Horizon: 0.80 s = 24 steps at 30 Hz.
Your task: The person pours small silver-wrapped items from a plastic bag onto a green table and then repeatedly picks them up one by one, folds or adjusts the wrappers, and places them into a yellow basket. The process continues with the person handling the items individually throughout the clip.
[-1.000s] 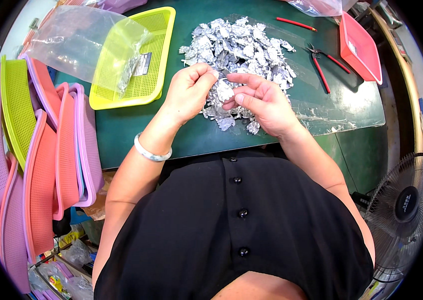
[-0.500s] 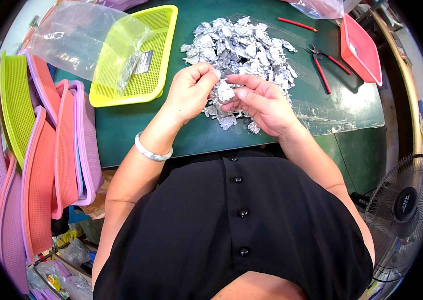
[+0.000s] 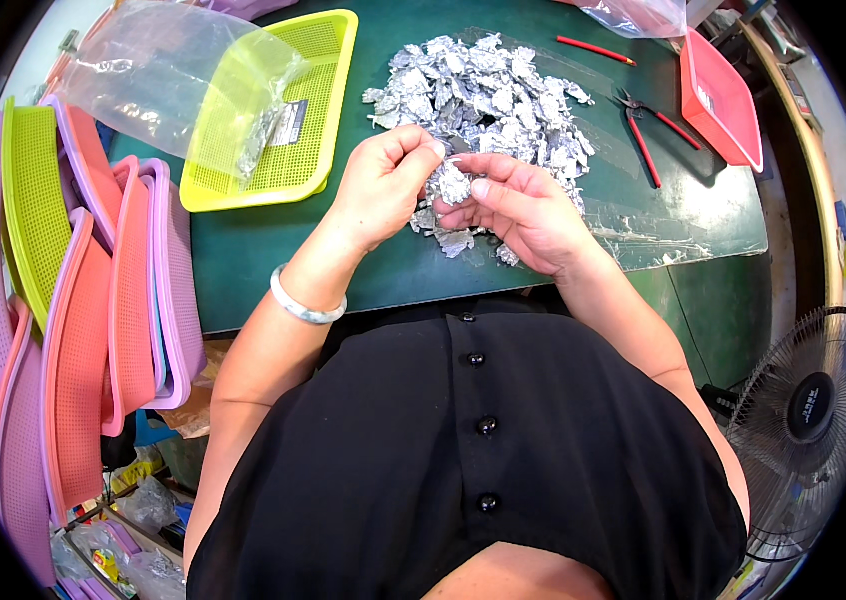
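Note:
A crumpled, flaky silver metal piece [image 3: 452, 184] is between my two hands, over the near side of a heap of similar silver pieces [image 3: 483, 90]. My left hand [image 3: 391, 185], with a pale bangle [image 3: 305, 300] at the wrist, is closed, its thumb and forefinger pinched at the piece's upper edge. My right hand [image 3: 528, 210] curls its fingers round the piece from the other side, the thumb close to it. The fingers partly hide where they touch it.
Left of the heap, a yellow-green basket [image 3: 335, 110] holds part of a clear plastic bag [image 3: 173, 75]. Stacked plastic baskets [image 3: 78, 360] crowd the left side. Red-handled pliers [image 3: 643, 145], a red pencil-like stick [image 3: 595, 50] and a pink tray [image 3: 723, 115] are at right; a fan [image 3: 811, 405] stands lower right.
The silver piece has turned slightly between my fingers, and my right fingers have shifted a little. Both hands otherwise keep their place.

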Each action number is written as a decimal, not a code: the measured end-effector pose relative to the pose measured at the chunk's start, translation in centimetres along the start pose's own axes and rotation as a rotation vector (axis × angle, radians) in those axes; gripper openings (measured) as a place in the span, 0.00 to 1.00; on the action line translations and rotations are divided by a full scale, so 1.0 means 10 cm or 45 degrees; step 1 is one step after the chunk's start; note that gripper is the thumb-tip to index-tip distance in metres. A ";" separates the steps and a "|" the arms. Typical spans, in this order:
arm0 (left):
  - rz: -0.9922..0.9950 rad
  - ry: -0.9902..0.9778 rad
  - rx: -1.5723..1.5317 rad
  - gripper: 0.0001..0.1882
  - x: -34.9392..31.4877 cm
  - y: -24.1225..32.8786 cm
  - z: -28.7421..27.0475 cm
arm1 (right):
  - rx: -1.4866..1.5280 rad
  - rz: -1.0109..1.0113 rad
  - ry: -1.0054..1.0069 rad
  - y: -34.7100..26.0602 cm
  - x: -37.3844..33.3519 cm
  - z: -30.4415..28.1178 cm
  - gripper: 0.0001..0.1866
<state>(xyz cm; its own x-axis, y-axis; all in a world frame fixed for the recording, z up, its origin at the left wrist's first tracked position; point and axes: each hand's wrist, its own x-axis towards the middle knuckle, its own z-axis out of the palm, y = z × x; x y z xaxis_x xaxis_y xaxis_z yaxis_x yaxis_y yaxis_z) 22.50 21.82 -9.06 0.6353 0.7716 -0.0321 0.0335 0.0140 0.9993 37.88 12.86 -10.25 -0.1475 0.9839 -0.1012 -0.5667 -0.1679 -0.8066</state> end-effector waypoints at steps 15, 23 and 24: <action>-0.009 -0.012 -0.116 0.07 -0.05 0.02 -0.02 | 0.116 0.062 -0.008 -0.01 0.00 0.04 0.19; -0.018 -0.044 -0.154 0.07 -0.08 -0.01 -0.06 | 0.072 0.071 -0.047 0.00 0.01 0.02 0.18; -0.020 -0.044 -0.152 0.07 -0.08 0.00 -0.06 | 0.071 0.076 -0.049 0.00 0.01 0.02 0.18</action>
<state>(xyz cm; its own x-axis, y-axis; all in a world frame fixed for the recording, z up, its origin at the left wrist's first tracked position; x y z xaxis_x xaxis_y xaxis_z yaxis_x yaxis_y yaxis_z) 21.51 21.57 -9.00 0.6615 0.7486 -0.0462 -0.0471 0.1029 0.9936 37.71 12.93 -10.12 -0.2130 0.9691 -0.1246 -0.6003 -0.2304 -0.7659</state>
